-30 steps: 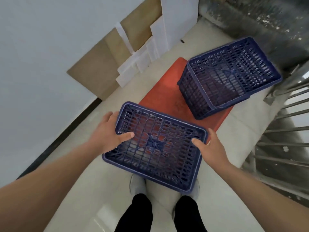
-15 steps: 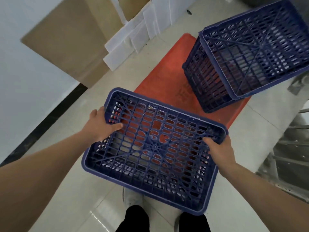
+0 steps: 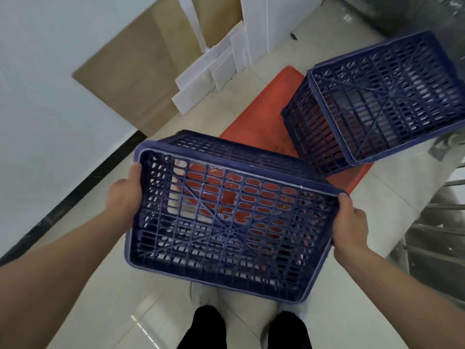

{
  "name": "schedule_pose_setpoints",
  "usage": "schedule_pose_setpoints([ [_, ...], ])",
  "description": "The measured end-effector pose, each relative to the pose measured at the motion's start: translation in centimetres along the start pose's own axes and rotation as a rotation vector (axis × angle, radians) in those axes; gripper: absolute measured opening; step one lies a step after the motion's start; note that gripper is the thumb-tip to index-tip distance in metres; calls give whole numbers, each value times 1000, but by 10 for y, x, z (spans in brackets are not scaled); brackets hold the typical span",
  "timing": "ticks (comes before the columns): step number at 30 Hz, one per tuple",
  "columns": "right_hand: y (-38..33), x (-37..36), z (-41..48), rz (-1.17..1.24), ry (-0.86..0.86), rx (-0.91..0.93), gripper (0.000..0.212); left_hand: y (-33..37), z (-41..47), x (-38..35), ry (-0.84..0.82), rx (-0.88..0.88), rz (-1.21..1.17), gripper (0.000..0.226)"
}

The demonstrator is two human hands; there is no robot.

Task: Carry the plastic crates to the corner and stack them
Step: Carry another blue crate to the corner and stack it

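I hold a dark blue slatted plastic crate (image 3: 226, 222) in the air in front of me, tilted with its open side toward me. My left hand (image 3: 124, 195) grips its left rim and my right hand (image 3: 349, 222) grips its right rim. A second blue crate (image 3: 382, 102) of the same kind sits tilted at the far right, its near edge on a flat orange-red board (image 3: 261, 117) that lies on the pale tiled floor.
Brown cardboard (image 3: 141, 71) and white foam sheets (image 3: 221, 59) lean on the white wall at the back left. A metal railing (image 3: 437, 222) runs along the right. My shoes (image 3: 201, 293) stand below the held crate.
The held crate has risen toward me and tipped up, so its far wall now shows. My thumbs moved from inside the crate to its side rims. The view swung back a little.
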State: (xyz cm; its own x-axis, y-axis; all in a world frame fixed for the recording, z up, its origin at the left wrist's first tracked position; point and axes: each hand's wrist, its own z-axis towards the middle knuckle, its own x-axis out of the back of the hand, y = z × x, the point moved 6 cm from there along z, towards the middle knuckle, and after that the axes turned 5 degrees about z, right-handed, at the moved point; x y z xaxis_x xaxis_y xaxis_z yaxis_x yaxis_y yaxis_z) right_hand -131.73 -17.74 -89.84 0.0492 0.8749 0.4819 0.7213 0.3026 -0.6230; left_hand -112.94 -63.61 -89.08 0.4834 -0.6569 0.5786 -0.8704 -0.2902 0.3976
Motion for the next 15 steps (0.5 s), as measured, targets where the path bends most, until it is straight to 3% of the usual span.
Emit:
schedule_pose_setpoints([
  [5, -27, -11, -5, 86, -25, 27, 96, -3, -35, 16, -44, 62, -245, 69],
  [9, -12, -20, 0, 99, -98, 8, 107, -28, -34, 6, -108, 104, -453, 73],
  [12, 10, -26, -3, -9, -117, 14, 110, -55, -26, -2, -115, 163, -445, 79],
  [15, 41, -22, -10, -124, -99, 34, 91, -91, -23, -7, -113, 241, -403, 78],
])
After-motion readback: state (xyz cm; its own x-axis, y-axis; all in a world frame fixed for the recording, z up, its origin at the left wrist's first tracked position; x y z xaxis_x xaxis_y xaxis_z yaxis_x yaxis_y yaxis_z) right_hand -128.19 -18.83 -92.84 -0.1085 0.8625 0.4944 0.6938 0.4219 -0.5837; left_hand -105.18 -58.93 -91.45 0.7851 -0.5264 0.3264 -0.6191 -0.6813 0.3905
